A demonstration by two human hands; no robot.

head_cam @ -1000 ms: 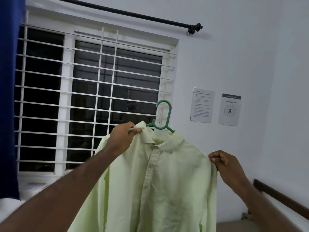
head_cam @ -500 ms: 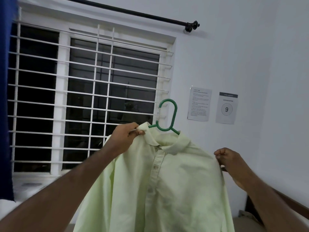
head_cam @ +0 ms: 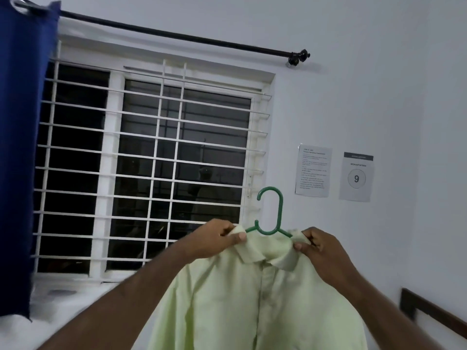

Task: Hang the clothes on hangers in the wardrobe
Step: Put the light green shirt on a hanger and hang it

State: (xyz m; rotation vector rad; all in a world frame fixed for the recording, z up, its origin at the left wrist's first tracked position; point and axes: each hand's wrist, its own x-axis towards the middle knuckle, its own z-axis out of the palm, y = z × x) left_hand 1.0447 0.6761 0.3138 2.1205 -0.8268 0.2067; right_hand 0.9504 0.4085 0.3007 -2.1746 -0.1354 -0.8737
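A pale green button-up shirt [head_cam: 255,301] hangs on a green plastic hanger [head_cam: 274,213], held up in front of me at chest height. Only the hanger's hook and the tops of its arms show above the collar. My left hand [head_cam: 214,239] pinches the left side of the collar beside the hook. My right hand [head_cam: 319,248] pinches the right side of the collar. The shirt's front faces me, its buttons down the middle. No wardrobe is in view.
A barred window [head_cam: 151,162] fills the wall behind the shirt, under a black curtain rod [head_cam: 177,36]. A blue curtain [head_cam: 20,147] hangs at the left. Two paper notices [head_cam: 333,173] are stuck on the wall to the right. A dark wooden rail [head_cam: 434,314] runs along the lower right.
My right hand has left the shirt's right shoulder and moved up to the collar next to the hook. The view has tilted, showing more of the curtain and rod.
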